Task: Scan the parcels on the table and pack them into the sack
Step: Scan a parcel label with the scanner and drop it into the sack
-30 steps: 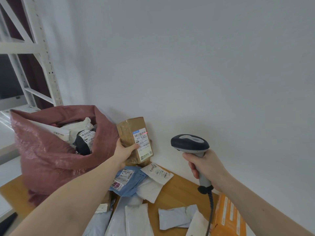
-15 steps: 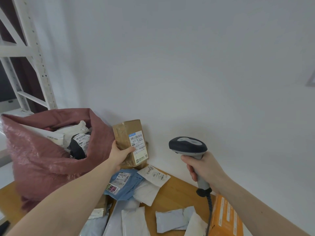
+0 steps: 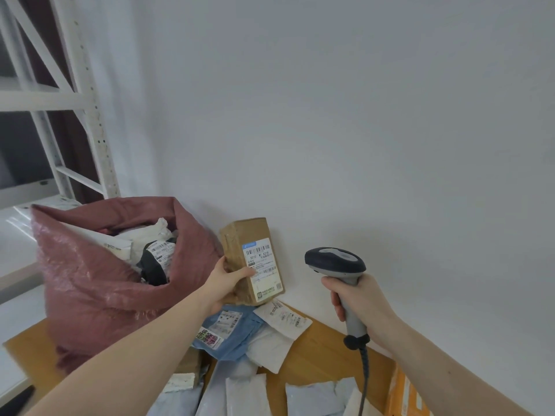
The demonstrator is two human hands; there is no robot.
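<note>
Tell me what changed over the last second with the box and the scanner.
The red scan line seen on the cardboard box's label a second ago is gone. The left hand still holds the box upright beside the red sack, drifting little; the right hand keeps gripping the barcode scanner. Nothing was let go.

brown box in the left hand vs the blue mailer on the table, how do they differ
The brown box is rigid cardboard with sharp edges; the blue mailer is a soft, creased bag. The left hand holds the box upright in the air, while the mailer lies flat on the table among other parcels. The mailer also carries a pink and black sticker; the box shows none. Both bear a white shipping label.
</note>
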